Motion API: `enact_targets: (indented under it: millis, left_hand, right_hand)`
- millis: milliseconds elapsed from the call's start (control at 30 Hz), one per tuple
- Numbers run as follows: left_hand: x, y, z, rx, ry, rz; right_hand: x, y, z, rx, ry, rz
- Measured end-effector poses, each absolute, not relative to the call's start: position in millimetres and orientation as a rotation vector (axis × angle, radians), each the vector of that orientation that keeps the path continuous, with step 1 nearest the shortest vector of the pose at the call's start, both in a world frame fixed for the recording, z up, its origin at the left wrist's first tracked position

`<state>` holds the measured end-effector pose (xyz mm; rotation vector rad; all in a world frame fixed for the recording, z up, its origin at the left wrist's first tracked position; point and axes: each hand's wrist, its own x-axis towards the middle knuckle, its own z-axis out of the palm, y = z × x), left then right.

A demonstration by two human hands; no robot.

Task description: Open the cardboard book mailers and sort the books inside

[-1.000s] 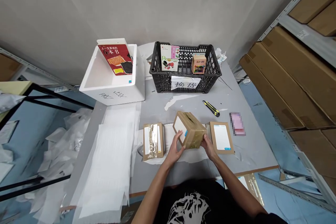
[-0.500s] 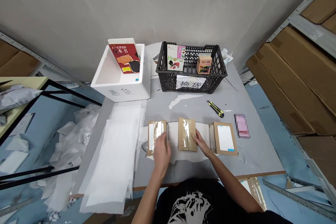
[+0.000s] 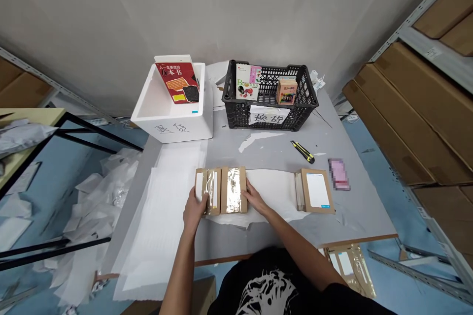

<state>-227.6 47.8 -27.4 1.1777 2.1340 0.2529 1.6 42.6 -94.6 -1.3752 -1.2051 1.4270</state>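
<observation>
Two small taped cardboard packages lie side by side on a white foam sheet [image 3: 271, 192]. My left hand [image 3: 194, 209] grips the outer edge of the left cardboard package [image 3: 211, 204], thumb on top. My right hand [image 3: 256, 199] holds the right edge of the taped cardboard package [image 3: 234, 190] beside it, with the fingers curled at its side. The two packages touch or nearly touch. Farther right stands another cardboard package [image 3: 318, 191] with a white label, apart from both hands.
At the back are a white foam box [image 3: 170, 128] with a red book [image 3: 179, 83] and a black crate [image 3: 266, 113] with books. A yellow-black utility knife [image 3: 303, 151] and a pink blurred item [image 3: 339, 174] lie right. Foam sheets [image 3: 166, 221] stack left.
My right hand has slid the middle package left against the left one. My left hand has moved to the left package's outer edge, and that package has shifted left.
</observation>
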Motion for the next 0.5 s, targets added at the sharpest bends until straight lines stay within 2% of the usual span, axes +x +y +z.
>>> enact_targets:
  millis: [167,267,400,433,500]
  left_hand:
    - [-221,45,-20,1.338,2.205,0.385]
    - [-176,38,-6,1.553,2.243,0.7]
    - [-61,23,-7,1.54,1.634,0.841]
    - [-28,20,-14,1.471,1.499,0.815]
    - [33,18,-35,1.357,1.367,0.716]
  right_hand:
    - [16,43,-82,-1.48,-1.302,1.312]
    - [71,29,-63,-1.626,-1.266,0.985]
    - [187,-2,-45,-1.897,-1.045,0.378]
    - [214,-8,-45,-1.971,-0.963,0.304]
    - [257,-15,-52,-2.072,-0.812,0.392]
